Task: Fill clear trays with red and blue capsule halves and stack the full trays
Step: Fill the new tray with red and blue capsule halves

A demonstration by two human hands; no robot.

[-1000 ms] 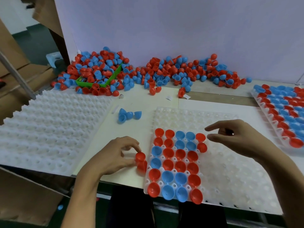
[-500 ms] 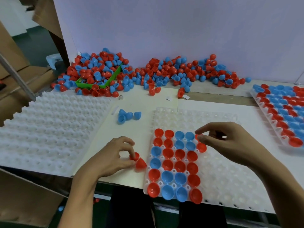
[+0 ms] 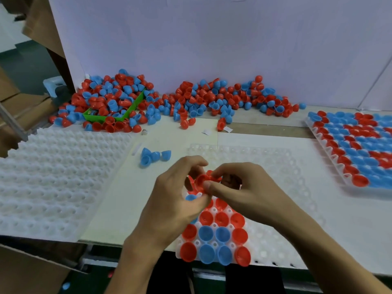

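Red capsule halves [image 3: 201,181], nested together, sit pinched between my two hands above the clear tray [image 3: 282,236]. My left hand [image 3: 176,200] curls its fingers around them from the left, thumb below; my right hand [image 3: 244,192] grips the same cluster with thumb and fingertips from the right, so both are closed on it. Below my wrists, the tray's near-left cups hold red and blue halves; its right side is bare. A full tray [image 3: 358,149] lies far right.
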